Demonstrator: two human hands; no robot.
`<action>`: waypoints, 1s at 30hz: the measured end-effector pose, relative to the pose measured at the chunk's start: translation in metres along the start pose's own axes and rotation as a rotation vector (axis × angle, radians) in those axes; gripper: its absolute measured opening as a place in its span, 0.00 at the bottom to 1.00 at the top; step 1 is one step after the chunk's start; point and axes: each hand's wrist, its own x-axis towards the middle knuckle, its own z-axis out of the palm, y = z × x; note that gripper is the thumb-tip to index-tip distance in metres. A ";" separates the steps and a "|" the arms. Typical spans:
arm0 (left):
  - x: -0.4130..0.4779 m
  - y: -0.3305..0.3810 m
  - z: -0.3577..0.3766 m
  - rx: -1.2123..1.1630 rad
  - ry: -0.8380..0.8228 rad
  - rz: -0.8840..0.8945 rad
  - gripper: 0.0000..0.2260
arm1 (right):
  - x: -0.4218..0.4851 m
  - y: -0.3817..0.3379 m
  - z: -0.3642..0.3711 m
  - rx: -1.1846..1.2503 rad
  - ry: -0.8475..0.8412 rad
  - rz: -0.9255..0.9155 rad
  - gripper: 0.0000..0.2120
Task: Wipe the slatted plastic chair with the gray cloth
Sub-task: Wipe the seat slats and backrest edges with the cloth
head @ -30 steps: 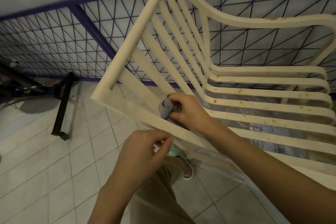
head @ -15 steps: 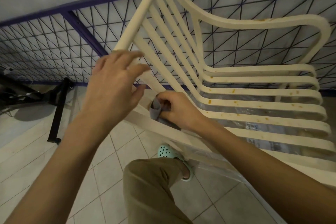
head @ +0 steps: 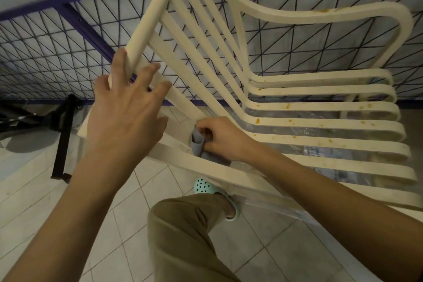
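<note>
Tiled floor (head: 45, 201) | gray cloth (head: 197, 142) bunched in right hand (head: 219, 138) fingers

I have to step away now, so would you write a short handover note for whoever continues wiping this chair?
Left hand: open, fingers spread against the corner of the chair's back frame, not closed round it.
Right hand: shut on the gray cloth, pressed at the lower end of a back slat.
Chair: cream, tipped on its side on the tiled floor.
Done: cannot tell how much is wiped.
Left: orange spots on the seat slats and on the armrest.
</note>
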 end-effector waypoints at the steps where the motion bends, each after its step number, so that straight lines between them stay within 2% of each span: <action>1: 0.000 0.001 0.001 -0.002 0.013 -0.007 0.27 | 0.002 -0.005 -0.002 -0.004 0.021 -0.038 0.06; 4: 0.000 0.006 0.005 -0.043 0.078 0.008 0.27 | 0.004 -0.008 -0.003 -0.026 0.048 -0.078 0.09; 8: 0.002 0.019 0.019 -0.159 0.107 0.155 0.26 | 0.001 0.009 -0.001 -0.074 -0.017 -0.038 0.08; 11: 0.006 0.032 0.025 -0.240 -0.001 0.223 0.21 | -0.001 0.023 0.002 -0.154 -0.084 0.022 0.07; 14: 0.015 0.044 0.030 -0.245 -0.093 0.208 0.18 | -0.002 0.032 0.002 -0.265 -0.163 0.057 0.10; 18: 0.018 0.052 0.037 -0.211 -0.186 0.214 0.15 | -0.003 0.034 -0.001 -0.272 -0.188 0.040 0.17; 22: 0.021 0.055 0.039 -0.121 -0.242 0.216 0.14 | -0.001 0.020 -0.006 -0.126 -0.140 -0.038 0.08; 30: 0.026 0.070 0.043 -0.056 -0.355 0.217 0.14 | -0.006 0.042 0.002 -0.136 -0.131 -0.046 0.04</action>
